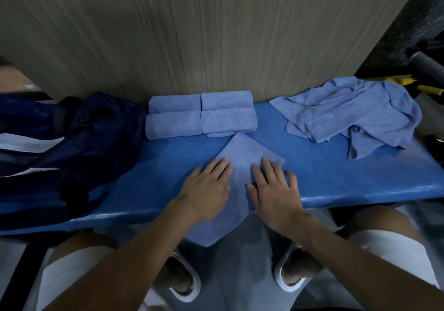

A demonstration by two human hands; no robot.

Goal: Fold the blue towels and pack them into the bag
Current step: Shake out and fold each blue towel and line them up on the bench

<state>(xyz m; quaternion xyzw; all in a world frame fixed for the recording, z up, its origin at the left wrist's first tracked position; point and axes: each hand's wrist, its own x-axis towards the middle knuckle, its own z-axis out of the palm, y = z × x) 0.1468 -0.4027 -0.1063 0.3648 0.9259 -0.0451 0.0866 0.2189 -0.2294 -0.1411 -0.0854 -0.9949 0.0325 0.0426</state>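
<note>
Blue table (336, 178): towel (242, 152) overhangs near edge; left hand (206, 185), right hand (274, 190) flat on it, grips released.

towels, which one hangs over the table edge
The towel under the left hand and right hand; its corner droops off the table. The folded towels and pile sit farther back.

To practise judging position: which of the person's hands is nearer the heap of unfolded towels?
Right. The right hand lies on the flat towel, below-left of the heap; the left hand lies beside it, farther left.
</note>
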